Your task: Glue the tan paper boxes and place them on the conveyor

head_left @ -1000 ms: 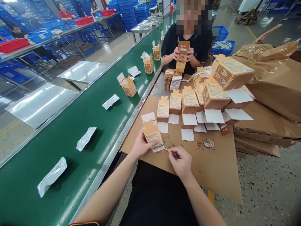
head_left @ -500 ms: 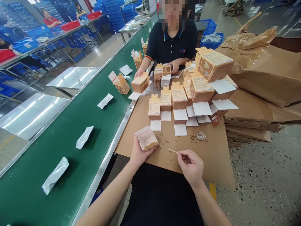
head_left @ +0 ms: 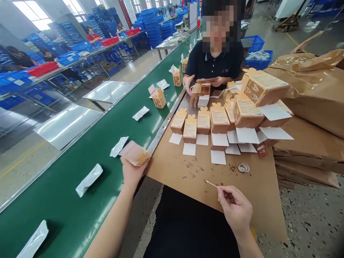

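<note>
Gripping open-flapped, boxy carton [head_left: 136, 154] at view's eight o'clock: left hand [head_left: 132, 173], beside smooth green belt [head_left: 67, 208]. Right hand [head_left: 236, 208], four o'clock, pinches slim, straight stick [head_left: 211, 184] above flat brown sheet [head_left: 172, 166].

The carton [head_left: 136, 154] in my left hand [head_left: 132, 174] is blurred, its print unreadable, and it hides some of my fingers. What coats the tip of the thin stick [head_left: 211, 184] in my right hand [head_left: 237, 207] is too small to tell. The picture's edge cuts off the near-left foil packet [head_left: 34, 240].
</note>
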`<state>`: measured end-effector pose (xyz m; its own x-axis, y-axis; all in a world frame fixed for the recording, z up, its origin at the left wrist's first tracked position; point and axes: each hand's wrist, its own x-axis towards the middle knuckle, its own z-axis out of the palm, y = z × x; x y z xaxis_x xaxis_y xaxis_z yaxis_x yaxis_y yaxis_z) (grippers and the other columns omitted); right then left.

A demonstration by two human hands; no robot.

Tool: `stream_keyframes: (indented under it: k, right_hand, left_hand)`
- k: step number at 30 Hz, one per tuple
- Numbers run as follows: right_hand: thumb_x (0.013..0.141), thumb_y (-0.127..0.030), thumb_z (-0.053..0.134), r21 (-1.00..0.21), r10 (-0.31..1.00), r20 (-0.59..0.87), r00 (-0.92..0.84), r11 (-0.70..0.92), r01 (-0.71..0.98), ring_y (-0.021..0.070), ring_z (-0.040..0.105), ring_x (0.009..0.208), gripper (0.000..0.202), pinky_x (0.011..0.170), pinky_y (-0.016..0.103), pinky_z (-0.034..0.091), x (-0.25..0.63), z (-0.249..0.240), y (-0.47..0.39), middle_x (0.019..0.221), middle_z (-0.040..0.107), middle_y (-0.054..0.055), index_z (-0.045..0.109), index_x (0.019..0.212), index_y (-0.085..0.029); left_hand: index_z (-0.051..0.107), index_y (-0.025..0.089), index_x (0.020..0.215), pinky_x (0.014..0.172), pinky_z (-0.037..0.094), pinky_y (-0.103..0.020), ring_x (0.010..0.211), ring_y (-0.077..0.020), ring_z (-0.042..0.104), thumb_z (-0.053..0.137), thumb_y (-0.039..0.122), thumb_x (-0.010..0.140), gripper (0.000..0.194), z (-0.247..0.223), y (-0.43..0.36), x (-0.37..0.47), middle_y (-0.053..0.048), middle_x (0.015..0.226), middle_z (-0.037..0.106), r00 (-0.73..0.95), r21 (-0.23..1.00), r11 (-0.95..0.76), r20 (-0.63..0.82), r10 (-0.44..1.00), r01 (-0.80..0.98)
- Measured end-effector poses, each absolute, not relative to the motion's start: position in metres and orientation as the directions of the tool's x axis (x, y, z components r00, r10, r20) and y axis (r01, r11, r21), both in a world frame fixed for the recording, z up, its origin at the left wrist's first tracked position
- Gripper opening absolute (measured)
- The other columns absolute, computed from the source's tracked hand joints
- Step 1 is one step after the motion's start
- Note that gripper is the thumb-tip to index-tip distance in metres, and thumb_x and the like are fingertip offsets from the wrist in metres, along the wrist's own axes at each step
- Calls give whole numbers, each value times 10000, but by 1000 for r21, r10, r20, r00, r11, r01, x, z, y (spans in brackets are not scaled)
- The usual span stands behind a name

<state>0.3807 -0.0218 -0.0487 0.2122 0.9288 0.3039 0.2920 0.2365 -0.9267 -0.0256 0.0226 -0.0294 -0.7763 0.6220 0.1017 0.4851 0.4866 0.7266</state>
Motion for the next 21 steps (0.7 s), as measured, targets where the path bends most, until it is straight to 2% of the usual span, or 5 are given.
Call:
stream_keyframes:
  k: [5, 10, 16, 19, 21]
  right_hand:
    - [1081, -521, 846, -920, 924, 325, 202, 260, 292, 170, 660, 546, 378, 508, 272, 597, 378, -42, -14, 720, 745, 48, 844, 828, -239]
    - [1079, -553, 841, -910, 921, 338, 195, 267, 317, 176, 661, 532, 406, 497, 279, 611, 385, -31, -3, 702, 742, 52, 843, 819, -241]
    - [1017, -416, 924, -856, 846, 411, 339, 230, 464, 186, 680, 529, 226, 516, 301, 622, 437, -21, -23, 728, 775, 36, 867, 858, -265]
    - [1004, -426, 938, -854, 819, 405, 407, 180, 488, 188, 676, 532, 215, 523, 309, 622, 453, -18, -25, 733, 781, 42, 875, 881, -261]
    - [1005, -443, 934, -851, 813, 428, 396, 215, 479, 186, 673, 525, 247, 505, 309, 607, 454, -16, -19, 731, 781, 50, 869, 866, -249]
  left_hand:
    - [431, 329, 1116, 1159, 632, -673, 1357, -447, 761, 1118, 413, 550, 894, -19, 26, -90, -68, 1196, 748, -883, 801, 519, 24, 469, 298]
    - [468, 308, 1155, 1297, 541, -706, 1471, -477, 667, 1137, 407, 516, 931, -23, 34, -97, -45, 1270, 692, -866, 877, 408, 19, 499, 254]
    - [503, 277, 1244, 1255, 557, -686, 1270, -372, 672, 1015, 519, 624, 839, -49, -1, -72, -67, 1281, 511, -875, 879, 209, 347, 337, 429]
    - [577, 267, 1176, 1191, 599, -617, 1110, -312, 700, 873, 588, 778, 591, -37, 37, -39, -58, 1182, 570, -770, 878, 40, 395, 501, 477]
    - [639, 263, 1173, 1171, 611, -555, 1144, -322, 727, 820, 618, 831, 525, -20, 96, -10, -71, 1149, 650, -664, 931, 18, 246, 706, 364]
